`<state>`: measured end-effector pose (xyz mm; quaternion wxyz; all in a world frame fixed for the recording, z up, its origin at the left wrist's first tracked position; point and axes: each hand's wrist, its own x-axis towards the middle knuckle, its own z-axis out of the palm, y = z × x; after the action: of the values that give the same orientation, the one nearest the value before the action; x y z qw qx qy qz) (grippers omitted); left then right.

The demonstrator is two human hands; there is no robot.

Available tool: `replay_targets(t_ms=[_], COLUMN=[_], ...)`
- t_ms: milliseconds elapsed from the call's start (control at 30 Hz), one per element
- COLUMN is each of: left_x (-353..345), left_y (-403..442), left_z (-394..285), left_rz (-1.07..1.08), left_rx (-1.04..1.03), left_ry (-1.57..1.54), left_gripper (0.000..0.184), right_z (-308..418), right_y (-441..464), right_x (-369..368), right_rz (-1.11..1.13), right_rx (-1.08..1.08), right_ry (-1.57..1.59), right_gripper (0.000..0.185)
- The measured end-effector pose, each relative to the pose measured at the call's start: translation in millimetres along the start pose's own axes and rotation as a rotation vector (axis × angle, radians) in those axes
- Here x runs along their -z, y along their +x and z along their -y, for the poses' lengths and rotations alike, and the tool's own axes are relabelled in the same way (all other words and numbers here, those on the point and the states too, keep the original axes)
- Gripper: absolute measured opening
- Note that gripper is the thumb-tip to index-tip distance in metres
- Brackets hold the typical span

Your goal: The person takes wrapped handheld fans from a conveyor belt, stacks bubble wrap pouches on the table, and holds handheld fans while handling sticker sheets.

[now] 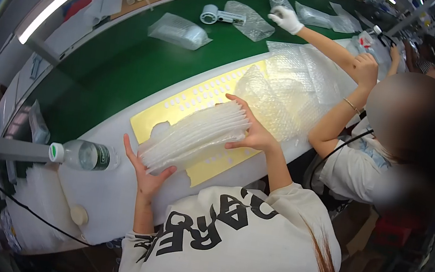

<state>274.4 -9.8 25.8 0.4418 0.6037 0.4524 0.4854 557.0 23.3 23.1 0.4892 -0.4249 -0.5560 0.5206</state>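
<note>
Between my two hands is a thick stack of white translucent bags (195, 135), its layered edges fanned out. My left hand (148, 173) grips the stack's left end, thumb on the near side. My right hand (254, 130) holds the right end, with fingers along the far edge and thumb on the near side. Under the stack lies a yellow sheet (151, 115) with rows of small white stickers. Sheets of bubble wrap (286, 84) lie against the yellow sheet's right part.
A plastic bottle (84, 155) lies on its side at left. Beyond is a green surface (91, 85) with a wrapped item (181, 32) and a grey-blue device (223, 17). At right sits a co-worker, whose white-gloved hand (286, 20) reaches over the green surface.
</note>
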Motion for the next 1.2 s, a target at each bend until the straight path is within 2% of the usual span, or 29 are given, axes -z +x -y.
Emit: replay_targets(t_ms=[100, 167, 200, 267, 300, 367, 433, 467, 500, 567, 600, 633, 767, 800, 900, 967, 1100, 1200], left_x=[-10, -10, -7, -1, 1, 3, 3, 5, 8, 14, 16, 16, 5, 0, -18, -29, -54, -81], left_y=[1, 1, 2, 3, 2, 4, 6, 6, 6, 12, 13, 14, 11, 11, 14, 21, 38, 49], left_z=[3, 8, 12, 13, 11, 3, -6, -12, -19, -31, -32, -31, -16, -17, -17, -21, -21, -16], left_rz=[-0.075, -0.064, -0.041, -0.006, -0.023, -0.111, -0.202, -0.227, -0.292, -0.428, -0.495, -0.526, -0.587, -0.568, -0.522, -0.448, -0.355, -0.359], left_rx=[-0.030, -0.077, -0.122, -0.203, -0.188, -0.191, -0.198, -0.183, -0.090, 0.069, 0.140, 0.139, 0.409, 0.461, 0.519, 0.559, 0.645, 0.676], left_ry=[0.088, 0.214, 0.324, 0.548, 0.560, 0.527, 0.494, 0.506, 0.378, 0.107, -0.036, -0.037, -0.450, -0.521, -0.646, -0.712, -0.861, -0.933], left_gripper=[0.100, 0.088, 0.079, 0.062, 0.062, 0.050, 0.039, 0.039, 0.037, 0.035, 0.034, 0.034, 0.028, 0.029, 0.030, 0.032, 0.036, 0.041], right_z=[-3, -13, -17, -16, -11, 11, 21, 26, 25, 27, 25, 18, -19, -19, -8, 2, 25, 8], right_y=[-1, -5, -4, 0, 1, 2, 0, -1, -3, -6, -8, -9, -22, -24, -26, -27, -39, -59], right_x=[-8, -6, -3, 2, 1, -2, 7, 13, 21, 34, 41, 47, 60, 60, 64, 65, 46, 46], right_rz=[-0.002, -0.045, -0.035, -0.049, -0.079, -0.149, -0.233, -0.353, -0.514, -0.772, -0.793, -0.765, -0.617, -0.603, -0.601, -0.594, -0.622, -0.580], right_rx=[-0.053, -0.116, -0.115, -0.076, -0.029, 0.072, 0.097, 0.125, 0.154, 0.072, 0.070, 0.086, 0.072, 0.078, -0.100, -0.144, 0.136, 0.233], right_ry=[0.023, -0.023, -0.016, 0.087, 0.031, -0.091, -0.186, -0.197, -0.380, -0.587, -0.796, -0.793, -1.424, -1.428, -0.874, -0.695, 0.014, 0.110], right_gripper=[0.094, 0.072, 0.072, 0.058, 0.049, 0.031, 0.026, 0.022, 0.023, 0.024, 0.027, 0.027, 0.031, 0.031, 0.035, 0.036, 0.042, 0.051])
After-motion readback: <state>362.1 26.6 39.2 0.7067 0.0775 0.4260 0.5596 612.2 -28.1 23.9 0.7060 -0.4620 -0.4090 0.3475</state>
